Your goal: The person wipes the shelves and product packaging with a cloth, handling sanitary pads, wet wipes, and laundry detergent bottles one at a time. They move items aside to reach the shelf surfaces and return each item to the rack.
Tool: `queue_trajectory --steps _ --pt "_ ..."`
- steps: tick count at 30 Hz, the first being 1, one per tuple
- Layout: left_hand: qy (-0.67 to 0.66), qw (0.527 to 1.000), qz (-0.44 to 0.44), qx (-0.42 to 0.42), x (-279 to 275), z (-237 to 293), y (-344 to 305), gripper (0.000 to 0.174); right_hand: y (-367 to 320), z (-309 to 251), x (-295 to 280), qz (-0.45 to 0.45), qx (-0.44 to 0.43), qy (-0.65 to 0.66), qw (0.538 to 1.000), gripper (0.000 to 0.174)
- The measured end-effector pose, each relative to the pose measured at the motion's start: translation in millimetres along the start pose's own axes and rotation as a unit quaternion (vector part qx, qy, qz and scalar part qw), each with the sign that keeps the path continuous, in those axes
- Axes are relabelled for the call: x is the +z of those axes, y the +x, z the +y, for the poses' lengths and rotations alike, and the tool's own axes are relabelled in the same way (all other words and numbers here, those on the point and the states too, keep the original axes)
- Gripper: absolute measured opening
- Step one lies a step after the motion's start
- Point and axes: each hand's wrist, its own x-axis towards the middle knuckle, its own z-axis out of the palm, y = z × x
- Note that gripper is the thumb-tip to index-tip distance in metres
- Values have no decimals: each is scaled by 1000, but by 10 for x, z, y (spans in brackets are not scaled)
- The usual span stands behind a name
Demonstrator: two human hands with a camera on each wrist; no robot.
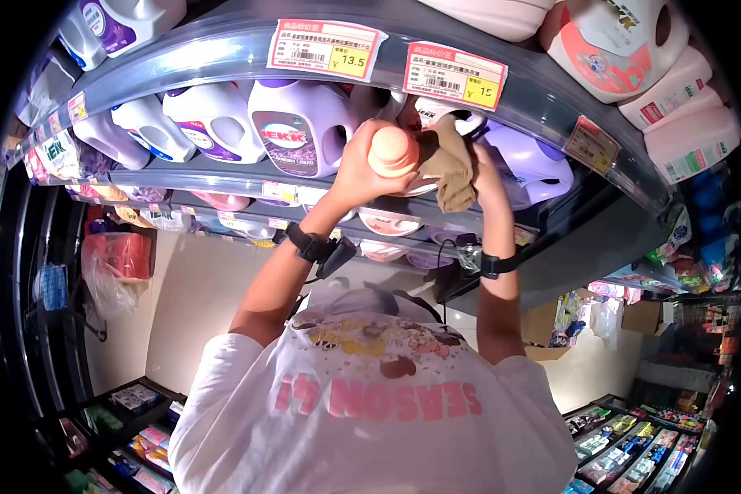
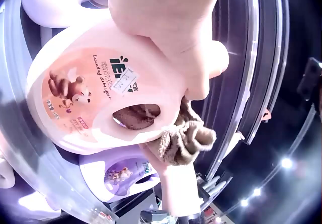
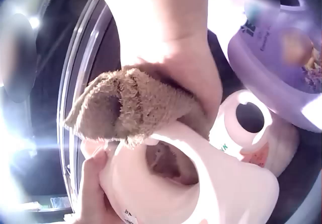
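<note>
My left hand (image 1: 356,177) grips a pale pink laundry detergent bottle (image 2: 65,128) around its neck, just below the peach cap (image 1: 395,151). In the left wrist view the bottle leans over, its bear label and a small price sticker facing that camera. My right hand (image 3: 188,70) holds a brown fuzzy cloth (image 3: 131,108) against the bottle beside its handle hole. The cloth hangs in folds from the fingers, which it partly hides. Behind the right hand stands a purple detergent bottle (image 1: 523,165) on the shelf.
Lilac JEKK bottles (image 1: 292,123) line the shelf to the left. A curved shelf edge with price tags (image 1: 328,51) runs just above my hands. Pink bottles (image 1: 609,45) stand on the upper shelf at right. Lower shelves hold more bottles (image 1: 389,222) beneath my forearms.
</note>
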Motion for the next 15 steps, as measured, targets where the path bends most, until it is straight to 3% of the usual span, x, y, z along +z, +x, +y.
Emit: queue_trajectory --steps 1,4,5,7,9,13,15 --pt "4 1000 -9 -5 -4 13 6 57 -6 78 -95 29 78 -35 996 37" --pt "-14 1000 -27 4 4 57 30 57 55 303 -487 -199 1 -67 978 72" --pt "-7 999 -32 15 10 39 42 57 40 117 -407 -200 2 -69 977 72" --pt "6 999 -30 18 30 5 57 57 -22 -414 -141 -276 7 -242 930 67" --pt "12 999 -29 10 38 48 69 58 29 -458 -35 -212 -10 -420 882 58" --pt "-12 1000 -16 -5 26 23 79 59 63 -153 48 -153 -60 -419 893 52" --pt "-2 1000 -3 -13 45 -16 64 60 -38 -88 151 -39 -124 -361 924 55"
